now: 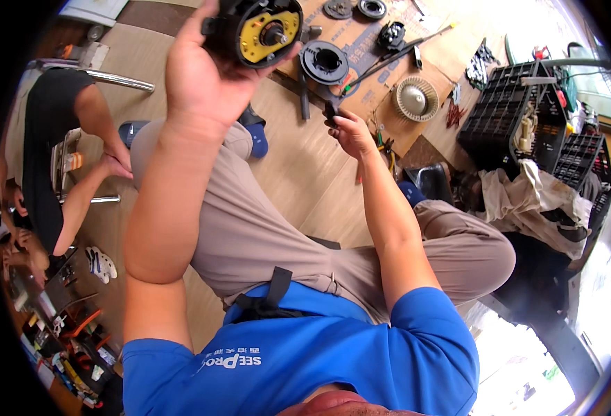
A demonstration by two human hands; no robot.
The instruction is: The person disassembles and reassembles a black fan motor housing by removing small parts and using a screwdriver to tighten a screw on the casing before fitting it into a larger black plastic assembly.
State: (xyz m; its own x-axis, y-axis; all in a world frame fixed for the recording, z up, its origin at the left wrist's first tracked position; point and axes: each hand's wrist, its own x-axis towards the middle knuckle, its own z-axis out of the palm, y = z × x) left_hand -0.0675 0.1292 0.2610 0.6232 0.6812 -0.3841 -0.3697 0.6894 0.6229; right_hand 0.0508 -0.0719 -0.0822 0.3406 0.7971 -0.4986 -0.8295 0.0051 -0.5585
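Observation:
Raised at the top of the head view, my left hand [205,87] grips a round black motor housing [230,43] from beneath. Its open face shows a yellow plate [253,47] with a metal shaft standing out of the middle. Lower and to the right, my right hand [352,133] has its fingers closed on a small black piece [331,113], whose exact kind I cannot make out. Between the two hands, a round black ring-shaped part [313,75] lies on the cardboard [451,59], next to a dark tube [304,102].
A cream fan wheel [416,98], a black part [390,36] and several discs lie on the cardboard. Black crates [499,118] with a pale cloth [527,201] stand at right. Another person [87,149] sits at left, near scattered tools [76,371].

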